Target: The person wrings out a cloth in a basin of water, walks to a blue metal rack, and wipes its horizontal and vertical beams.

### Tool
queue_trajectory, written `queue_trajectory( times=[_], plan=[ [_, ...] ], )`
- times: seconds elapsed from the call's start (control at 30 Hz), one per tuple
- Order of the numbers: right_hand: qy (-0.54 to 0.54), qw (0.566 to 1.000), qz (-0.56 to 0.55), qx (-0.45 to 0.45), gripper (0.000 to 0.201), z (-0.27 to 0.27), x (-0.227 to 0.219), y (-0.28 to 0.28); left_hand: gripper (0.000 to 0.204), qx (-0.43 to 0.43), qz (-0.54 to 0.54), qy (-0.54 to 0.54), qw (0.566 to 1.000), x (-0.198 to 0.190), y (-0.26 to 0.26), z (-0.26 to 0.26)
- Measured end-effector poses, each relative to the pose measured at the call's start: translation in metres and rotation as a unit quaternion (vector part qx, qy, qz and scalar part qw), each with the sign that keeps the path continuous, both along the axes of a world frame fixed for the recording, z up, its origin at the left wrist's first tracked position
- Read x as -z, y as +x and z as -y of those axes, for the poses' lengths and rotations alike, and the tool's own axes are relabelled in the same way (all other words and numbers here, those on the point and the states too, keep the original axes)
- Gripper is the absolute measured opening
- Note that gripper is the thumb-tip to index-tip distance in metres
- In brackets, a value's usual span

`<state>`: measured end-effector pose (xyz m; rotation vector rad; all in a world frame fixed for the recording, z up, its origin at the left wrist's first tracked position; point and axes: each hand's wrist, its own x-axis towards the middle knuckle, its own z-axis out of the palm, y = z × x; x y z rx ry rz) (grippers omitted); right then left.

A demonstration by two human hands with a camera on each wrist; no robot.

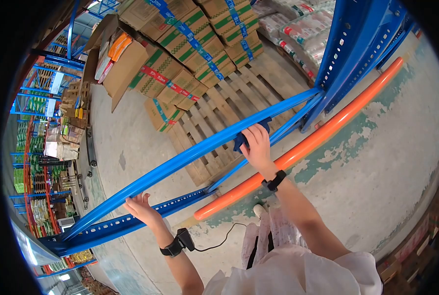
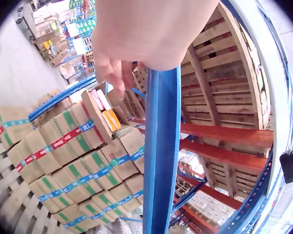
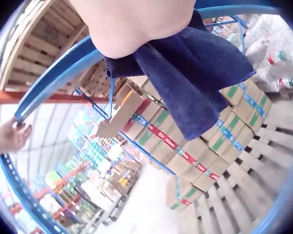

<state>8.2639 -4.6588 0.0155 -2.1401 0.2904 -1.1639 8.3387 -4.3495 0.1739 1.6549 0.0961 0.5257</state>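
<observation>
A dark blue cloth hangs from my right hand, whose fingers hold it against a long blue rack bar. Folds of the cloth droop below the bar in the right wrist view. Farther down the same bar, my left hand rests at its edge with loosely bent fingers. Seen from the left wrist, the fingers hang to one side of the blue bar and hold nothing else. Both wrists wear black straps.
Stacked cartons stand on a wooden pallet behind the bar. An opened carton sits at the left. A blue perforated upright rises at the right, and an orange floor rail runs in front of my feet.
</observation>
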Motion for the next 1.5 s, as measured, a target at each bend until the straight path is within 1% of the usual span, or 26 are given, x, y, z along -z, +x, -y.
queue_trajectory(
  times=[0.03,0.13,0.23,0.3,0.5,0.53,0.63,0.67,0.7,0.77,0.83,0.9,0.97,1.03,1.07,1.17,1.27,1.3,1.4,1.47,1.5],
  plan=[
    [-0.034,0.999,-0.007,-0.012,0.047,0.008,0.003,-0.001,0.024,-0.004,0.001,-0.001,1.0,-0.001,0.0,0.001],
    [-0.089,0.995,-0.013,-0.034,0.049,0.024,0.013,-0.002,0.022,-0.009,0.003,0.0,1.0,-0.001,0.0,0.001],
    [-0.04,0.998,-0.028,0.043,0.049,0.053,0.024,-0.011,0.023,-0.015,-0.003,0.006,1.0,-0.002,-0.001,0.002],
    [-0.029,0.995,-0.041,0.082,0.049,0.083,0.039,-0.015,0.023,-0.017,-0.004,0.009,1.0,-0.003,-0.002,0.004],
    [-0.001,0.981,-0.101,0.168,0.04,0.173,0.095,-0.034,0.024,-0.028,0.005,0.008,1.0,-0.003,-0.001,0.007],
    [0.008,0.978,-0.123,0.166,0.04,0.183,0.095,-0.035,0.024,-0.029,0.005,0.005,1.0,-0.003,-0.002,0.008],
    [0.048,0.98,-0.127,0.148,0.038,0.188,0.097,-0.036,0.025,-0.009,0.008,-0.001,1.0,0.001,0.001,0.002],
    [0.045,0.986,-0.083,0.14,0.038,0.183,0.096,-0.037,0.026,0.002,0.01,-0.003,1.0,0.003,0.002,-0.002],
    [0.021,0.986,-0.076,0.145,0.04,0.177,0.094,-0.038,0.026,0.001,0.012,-0.008,1.0,0.006,0.003,-0.005],
    [0.029,0.986,-0.067,0.151,0.041,0.154,0.085,-0.039,0.025,0.002,0.016,-0.015,1.0,0.009,0.005,-0.008],
    [0.0,0.992,-0.025,0.121,0.041,0.133,0.07,-0.036,0.026,0.005,0.016,-0.006,1.0,0.012,0.008,-0.016],
    [-0.015,0.998,0.026,0.048,0.044,0.107,0.05,-0.029,0.026,-0.004,0.013,0.003,1.0,0.012,0.007,-0.013],
    [0.0,1.0,0.029,0.001,0.048,0.074,0.038,-0.022,0.026,-0.024,0.007,0.01,1.0,0.006,0.005,-0.004],
    [0.02,1.0,0.01,-0.016,0.047,0.046,0.015,-0.021,0.027,-0.023,0.001,0.016,1.0,0.006,0.004,-0.007],
    [0.029,0.999,0.002,-0.024,0.047,0.043,0.008,-0.021,0.028,-0.022,-0.001,0.019,1.0,0.004,0.004,-0.006],
    [-0.074,0.997,-0.028,-0.003,0.051,0.054,0.022,-0.022,0.024,-0.035,0.012,0.026,0.999,-0.002,0.001,0.003],
    [-0.049,0.997,-0.052,0.04,0.053,0.081,0.046,-0.024,0.024,-0.025,0.011,0.037,0.999,-0.003,0.0,0.002],
    [-0.041,0.994,-0.058,0.079,0.05,0.093,0.054,-0.024,0.024,-0.022,0.01,0.037,0.999,-0.003,0.0,0.002],
    [-0.029,0.99,-0.085,0.113,0.052,0.136,0.078,-0.032,0.023,-0.026,0.006,0.023,0.999,-0.002,0.001,0.002],
    [-0.029,0.984,-0.107,0.141,0.052,0.163,0.093,-0.036,0.029,-0.02,-0.008,0.03,0.999,0.002,0.006,-0.011],
    [-0.009,0.979,-0.13,0.155,0.051,0.174,0.098,-0.039,0.032,-0.017,-0.014,0.033,0.999,0.005,0.007,-0.018]
  ],
)
